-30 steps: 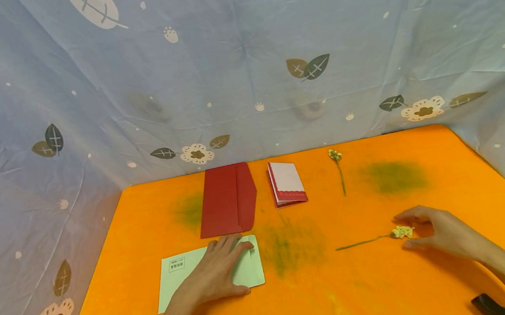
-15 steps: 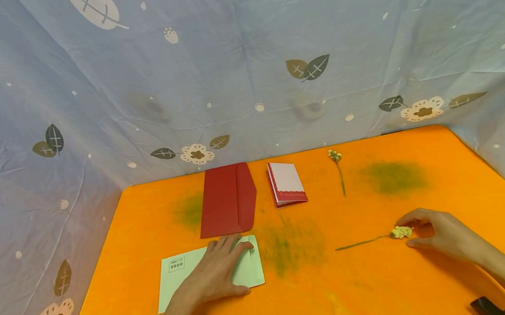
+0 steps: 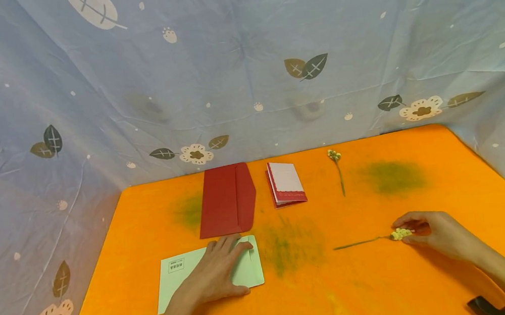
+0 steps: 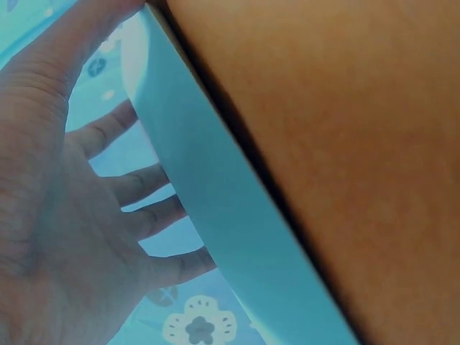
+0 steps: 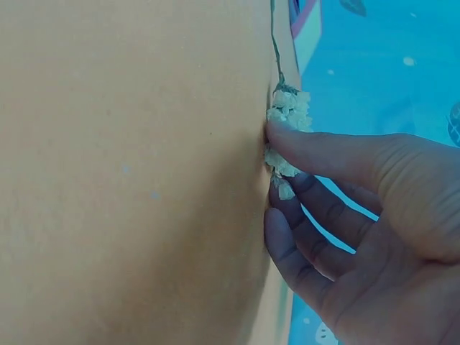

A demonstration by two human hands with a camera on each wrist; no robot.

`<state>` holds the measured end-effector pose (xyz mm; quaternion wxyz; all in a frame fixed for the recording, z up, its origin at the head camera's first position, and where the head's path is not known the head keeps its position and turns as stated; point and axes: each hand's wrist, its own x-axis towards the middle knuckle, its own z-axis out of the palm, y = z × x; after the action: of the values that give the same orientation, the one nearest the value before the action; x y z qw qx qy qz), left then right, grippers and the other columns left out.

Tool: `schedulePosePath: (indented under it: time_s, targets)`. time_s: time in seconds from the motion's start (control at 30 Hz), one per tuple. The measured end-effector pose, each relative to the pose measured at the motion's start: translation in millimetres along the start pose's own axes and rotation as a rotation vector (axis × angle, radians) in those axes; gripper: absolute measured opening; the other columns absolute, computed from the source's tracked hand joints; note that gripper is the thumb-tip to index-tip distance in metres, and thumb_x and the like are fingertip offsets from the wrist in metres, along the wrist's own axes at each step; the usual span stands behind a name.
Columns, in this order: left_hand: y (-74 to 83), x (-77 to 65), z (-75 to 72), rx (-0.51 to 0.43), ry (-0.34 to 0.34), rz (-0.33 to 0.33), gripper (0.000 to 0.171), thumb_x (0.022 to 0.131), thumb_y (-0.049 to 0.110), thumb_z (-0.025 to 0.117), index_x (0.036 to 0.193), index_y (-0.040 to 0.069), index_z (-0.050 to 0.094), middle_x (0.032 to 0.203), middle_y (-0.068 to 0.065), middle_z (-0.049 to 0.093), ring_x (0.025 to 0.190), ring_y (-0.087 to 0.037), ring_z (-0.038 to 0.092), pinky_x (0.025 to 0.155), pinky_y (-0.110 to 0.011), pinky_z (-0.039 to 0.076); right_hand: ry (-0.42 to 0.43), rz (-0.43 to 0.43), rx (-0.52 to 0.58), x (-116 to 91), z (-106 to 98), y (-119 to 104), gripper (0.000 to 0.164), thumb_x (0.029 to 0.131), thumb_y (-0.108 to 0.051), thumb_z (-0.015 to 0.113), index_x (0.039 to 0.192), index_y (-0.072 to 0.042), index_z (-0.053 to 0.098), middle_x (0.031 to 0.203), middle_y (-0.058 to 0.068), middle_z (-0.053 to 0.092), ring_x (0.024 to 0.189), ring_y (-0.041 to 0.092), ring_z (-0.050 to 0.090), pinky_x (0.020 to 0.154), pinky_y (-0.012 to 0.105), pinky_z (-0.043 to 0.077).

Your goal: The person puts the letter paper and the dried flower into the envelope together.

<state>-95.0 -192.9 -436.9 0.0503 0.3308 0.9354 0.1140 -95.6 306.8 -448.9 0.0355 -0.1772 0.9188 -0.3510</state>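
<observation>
My left hand (image 3: 213,275) rests spread over a pale green envelope (image 3: 173,282) at the front left. Its thumb lies by the near edge, and the other fingers reach toward the far edge. The left wrist view shows straight fingers against the envelope (image 4: 208,172). On the right, thumb and fingers of my right hand (image 3: 445,238) pinch the yellowish head of a small dried flower (image 3: 399,234). Its thin stem points left along the table. In the right wrist view, the thumb covers part of the flower head (image 5: 291,108).
Farther back lie a red envelope (image 3: 220,201) with its flap to the right, a folded red-and-white card (image 3: 286,177) and a second dried flower (image 3: 338,169). A patterned blue cloth (image 3: 245,77) hangs behind the orange table (image 3: 312,304).
My right thumb and fingers have closed in on the flower head, with the thumb now against it. The flower has shifted very slightly left. My left hand has stayed still.
</observation>
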Motion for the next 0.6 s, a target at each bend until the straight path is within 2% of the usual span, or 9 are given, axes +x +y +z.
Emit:
schedulePosePath:
  time_s: [0.27,0.47,0.53,0.6]
  targets:
    - [-0.6,-0.1,-0.3,-0.003,0.004,-0.001,0.084,0.067,0.054,0.085,0.135,0.021,0.048,0.145,-0.012,0.042,0.129,-0.03,0.041,0.097,-0.053,0.038,0.005,-0.006,0.021,3,-3,0,0.027,0.082,-0.01,0.078,0.108,-0.01,0.071,0.101,0.001,0.071,0.088,-0.007,0.06,0.068,0.022,0.054]
    - [-1.0,0.8,-0.1,-0.007,0.004,0.004,0.084,0.068,0.054,0.084,0.136,0.021,0.047,0.145,-0.012,0.042,0.13,-0.03,0.04,0.097,-0.054,0.038,0.01,-0.031,0.042,7,-7,-3,0.027,0.081,-0.006,0.077,0.107,-0.008,0.071,0.099,-0.007,0.07,0.086,-0.006,0.061,0.067,0.022,0.054]
    - [-1.1,1.6,0.1,-0.007,0.003,0.007,0.084,0.068,0.054,0.084,0.136,0.021,0.047,0.145,-0.012,0.041,0.129,-0.03,0.04,0.097,-0.054,0.038,-0.006,-0.024,0.055,9,-9,-5,0.027,0.082,-0.007,0.076,0.108,-0.007,0.071,0.099,-0.008,0.07,0.087,-0.007,0.061,0.068,0.023,0.054]
    - [-1.2,2.2,0.3,-0.01,0.002,0.006,0.084,0.068,0.053,0.084,0.136,0.021,0.047,0.145,-0.012,0.042,0.128,-0.03,0.041,0.097,-0.054,0.038,-0.046,0.014,0.093,12,-12,-8,0.027,0.085,-0.01,0.074,0.111,-0.006,0.07,0.103,-0.004,0.07,0.089,-0.007,0.06,0.07,0.023,0.054]
